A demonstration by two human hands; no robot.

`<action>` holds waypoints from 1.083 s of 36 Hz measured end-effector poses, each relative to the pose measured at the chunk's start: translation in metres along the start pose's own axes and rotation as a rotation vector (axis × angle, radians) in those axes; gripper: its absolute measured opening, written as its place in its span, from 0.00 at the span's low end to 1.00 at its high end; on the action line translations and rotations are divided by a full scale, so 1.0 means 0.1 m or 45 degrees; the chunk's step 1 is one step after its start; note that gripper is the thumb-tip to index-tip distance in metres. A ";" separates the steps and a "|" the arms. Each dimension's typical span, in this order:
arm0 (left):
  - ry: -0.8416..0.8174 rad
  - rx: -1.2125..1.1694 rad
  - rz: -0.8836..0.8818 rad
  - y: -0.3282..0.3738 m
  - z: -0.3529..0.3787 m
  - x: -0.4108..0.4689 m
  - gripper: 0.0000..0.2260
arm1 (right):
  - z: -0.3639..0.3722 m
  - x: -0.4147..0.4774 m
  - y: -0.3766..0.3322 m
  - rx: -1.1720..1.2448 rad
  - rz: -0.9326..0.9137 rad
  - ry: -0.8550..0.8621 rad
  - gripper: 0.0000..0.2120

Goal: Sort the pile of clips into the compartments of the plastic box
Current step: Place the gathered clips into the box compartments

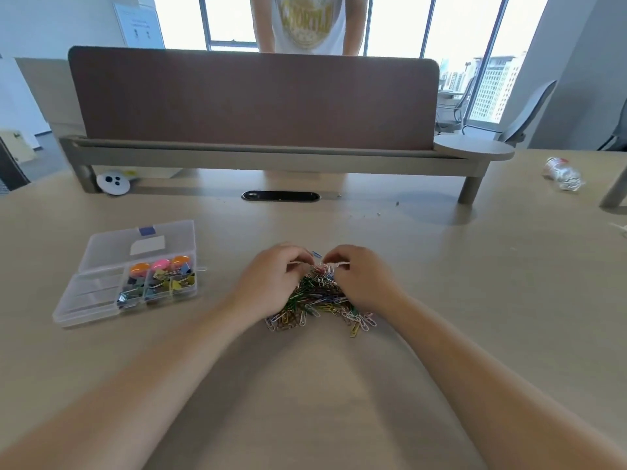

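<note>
Head view, beige worktop (pixel 441 266), brown divider (pixel 254 100), windows (pixel 400 25) behind, plastic box (pixel 84 300) left, left hand (pixel 271 278) and right hand (pixel 361 276) grips pinching clips (pixel 325 266) atop pile (pixel 319 301)

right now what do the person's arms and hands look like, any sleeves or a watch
The left arm and right arm are bare along all that shows: no sleeves. The left hand and right hand wear no gloves, and neither wrist carries a watch or band. The fingers are too blurred to tell about rings.
</note>
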State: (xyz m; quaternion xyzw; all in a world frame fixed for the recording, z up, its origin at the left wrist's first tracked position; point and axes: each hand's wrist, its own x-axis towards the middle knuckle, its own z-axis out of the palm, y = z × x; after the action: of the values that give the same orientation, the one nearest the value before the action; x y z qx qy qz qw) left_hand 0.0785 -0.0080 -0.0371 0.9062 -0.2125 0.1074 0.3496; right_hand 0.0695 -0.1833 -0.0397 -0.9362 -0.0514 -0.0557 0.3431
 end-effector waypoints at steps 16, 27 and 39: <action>-0.336 0.234 -0.170 -0.09 0.06 0.00 0.16 | 0.04 0.18 -0.10 -0.210 -0.062 -0.286 0.18; -0.379 0.112 -0.146 0.16 0.09 -0.26 0.09 | -0.10 -0.30 -0.18 -0.074 -0.030 -0.237 0.19; -0.306 0.400 -0.093 0.18 -0.22 -0.47 0.16 | -0.37 -0.68 -0.12 -0.340 0.154 -0.076 0.18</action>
State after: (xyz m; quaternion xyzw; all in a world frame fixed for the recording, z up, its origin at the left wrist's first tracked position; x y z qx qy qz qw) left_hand 0.0276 0.0096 -0.0261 0.9630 -0.2002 0.0175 0.1798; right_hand -0.0023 -0.2023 -0.0131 -0.9762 0.0029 -0.0134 0.2166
